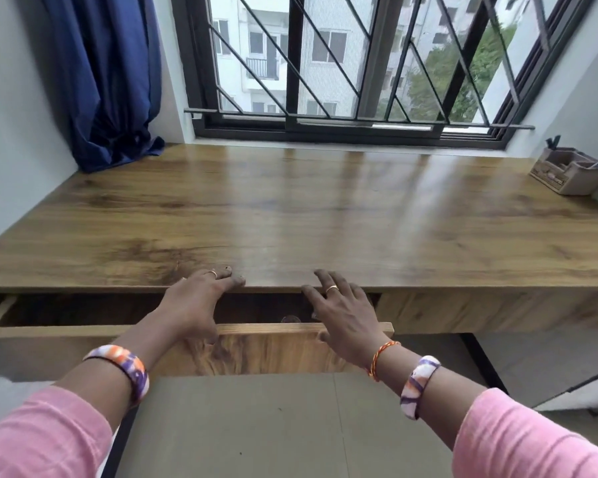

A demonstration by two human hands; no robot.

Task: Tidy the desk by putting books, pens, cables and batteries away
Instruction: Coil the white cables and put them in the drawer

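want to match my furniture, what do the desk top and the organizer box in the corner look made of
Desk top: wood or wood-look laminate, with printed-looking grain and a glossy sheen reflecting the window. Organizer box: pale matte wood, possibly fibreboard; too blurred to be sure.

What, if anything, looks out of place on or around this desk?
Only the drawer under the desk stands out: it is pulled partly open, with both hands over it. The organiser sits neatly at the far right corner.

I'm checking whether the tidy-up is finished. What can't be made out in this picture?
- Drawer contents, head view: dark, hidden under the desk edge and both hands, left hand, right hand.
- Organizer contents: too small, cut off by the right edge.
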